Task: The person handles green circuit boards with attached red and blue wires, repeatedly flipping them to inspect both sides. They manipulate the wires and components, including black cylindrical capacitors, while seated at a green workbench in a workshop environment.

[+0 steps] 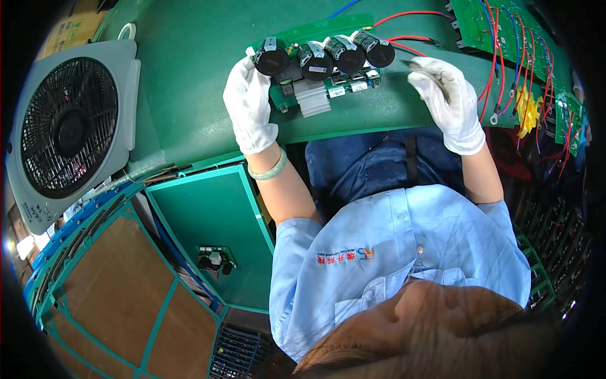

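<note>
A green circuit board (284, 101) with several large black cylindrical capacitors (316, 63) and a ribbed silver heat sink (314, 99) is tilted up over the green bench. Its left edge is gripped by my white-gloved left hand (248, 101), whose fingers close beside the leftmost capacitor. To the right of the board and apart from it is my gloved right hand (447, 101), thumb and fingers bent with a gap between them and nothing visible inside. Red wires (410, 39) run from the board's upper right, ending near the right fingertips.
A grey box fan (71, 126) stands at the left of the green bench (189, 82). Another green board (499, 31) with red and blue wires lies at the far right, near a yellow bundle (529, 112). Below left, a small board (216, 259) rests on a green panel (208, 221).
</note>
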Demonstrator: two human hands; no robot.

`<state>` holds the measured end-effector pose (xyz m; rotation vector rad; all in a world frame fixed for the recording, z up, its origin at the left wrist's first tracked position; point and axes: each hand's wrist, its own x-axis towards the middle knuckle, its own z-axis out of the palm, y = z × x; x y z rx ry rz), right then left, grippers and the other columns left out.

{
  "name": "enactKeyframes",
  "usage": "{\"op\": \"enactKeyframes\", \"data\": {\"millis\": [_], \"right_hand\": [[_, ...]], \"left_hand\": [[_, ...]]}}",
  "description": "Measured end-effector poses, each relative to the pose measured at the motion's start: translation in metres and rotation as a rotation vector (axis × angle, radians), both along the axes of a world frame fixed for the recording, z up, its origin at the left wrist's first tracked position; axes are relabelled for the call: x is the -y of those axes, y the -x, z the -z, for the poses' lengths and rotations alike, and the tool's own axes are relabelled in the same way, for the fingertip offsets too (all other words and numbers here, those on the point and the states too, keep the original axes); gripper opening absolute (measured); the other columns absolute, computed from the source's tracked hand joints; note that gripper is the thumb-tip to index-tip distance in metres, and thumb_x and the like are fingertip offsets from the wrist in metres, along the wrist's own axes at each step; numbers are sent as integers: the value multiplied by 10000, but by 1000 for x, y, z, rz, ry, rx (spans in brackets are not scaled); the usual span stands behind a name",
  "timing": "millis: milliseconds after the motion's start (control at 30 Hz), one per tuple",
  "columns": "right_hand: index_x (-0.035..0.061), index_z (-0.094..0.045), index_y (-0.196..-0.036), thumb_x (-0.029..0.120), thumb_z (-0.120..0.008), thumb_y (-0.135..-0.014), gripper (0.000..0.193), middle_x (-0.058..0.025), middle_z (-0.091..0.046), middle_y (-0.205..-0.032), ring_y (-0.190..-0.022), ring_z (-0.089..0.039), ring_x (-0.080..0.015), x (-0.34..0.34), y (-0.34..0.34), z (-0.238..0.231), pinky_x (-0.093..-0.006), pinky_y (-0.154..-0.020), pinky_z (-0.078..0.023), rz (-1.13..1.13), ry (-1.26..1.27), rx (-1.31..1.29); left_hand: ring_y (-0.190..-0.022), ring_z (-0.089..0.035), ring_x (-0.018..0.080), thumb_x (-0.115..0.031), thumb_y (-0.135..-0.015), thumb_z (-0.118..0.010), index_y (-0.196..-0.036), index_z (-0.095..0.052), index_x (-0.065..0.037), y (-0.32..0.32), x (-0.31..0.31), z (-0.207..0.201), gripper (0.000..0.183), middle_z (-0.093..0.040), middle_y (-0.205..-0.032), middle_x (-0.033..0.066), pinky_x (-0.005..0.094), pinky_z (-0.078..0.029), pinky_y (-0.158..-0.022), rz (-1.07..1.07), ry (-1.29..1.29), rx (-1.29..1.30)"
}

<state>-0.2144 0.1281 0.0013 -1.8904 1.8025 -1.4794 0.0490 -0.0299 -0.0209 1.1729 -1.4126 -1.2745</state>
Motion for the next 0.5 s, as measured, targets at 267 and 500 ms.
{"op": "enactKeyframes", "data": {"millis": [267,500], "right_hand": [[181,-623,-1328,18,-721,-790,571,-146,-586,-1258,-1058,-624,-282,17,4,-10,-336,-853,-529,107,-105,-231],[108,-679,-1164,58,-633,-885,287,-97,-702,-939,-838,-695,-243,33,15,8,-303,-712,-554,136,2,-226]], "left_hand": [[-1002,-600,165,-204,-953,-651,-1216,-613,75,-2,3,7,386,-668,-1097,96,309,-463,-924,37,60,-9],[-1099,-653,335,-147,-904,-583,-1033,-680,40,-6,15,-13,247,-690,-1117,218,474,-409,-1092,333,542,-307]]}}
